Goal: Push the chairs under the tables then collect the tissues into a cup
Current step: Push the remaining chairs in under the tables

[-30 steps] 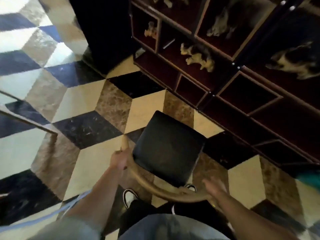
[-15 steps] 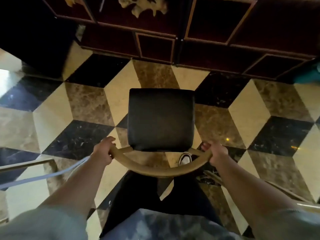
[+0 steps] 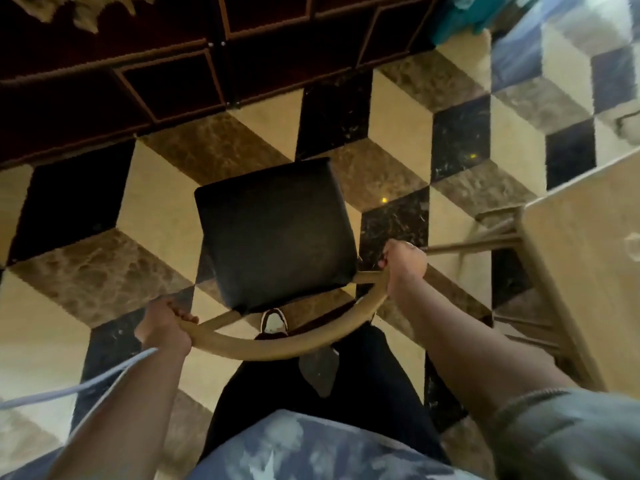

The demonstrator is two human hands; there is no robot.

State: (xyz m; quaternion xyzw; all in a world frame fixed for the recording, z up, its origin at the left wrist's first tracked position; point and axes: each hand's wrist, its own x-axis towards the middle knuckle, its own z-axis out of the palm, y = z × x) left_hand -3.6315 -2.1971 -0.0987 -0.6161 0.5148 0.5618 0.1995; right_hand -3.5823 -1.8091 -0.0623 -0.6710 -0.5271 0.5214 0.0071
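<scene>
Both hands, the left hand point(image 3: 162, 323) and right hand point(image 3: 403, 263), grip the curved wooden backrest of the chair point(image 3: 277, 233) between them, so the chair-pushing step looks underway, and the next move likely calls for swinging it toward the table point(image 3: 581, 271) just beyond the right hand.

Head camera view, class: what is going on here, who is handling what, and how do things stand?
A person stands behind a wooden chair with a black square seat and holds its curved wooden back rail with both hands. The left hand grips the rail's left end, the right hand its right end. The chair stands on the chequered marble floor, not under a table. A light wooden table shows at the right edge. No tissues or cup are in view.
</scene>
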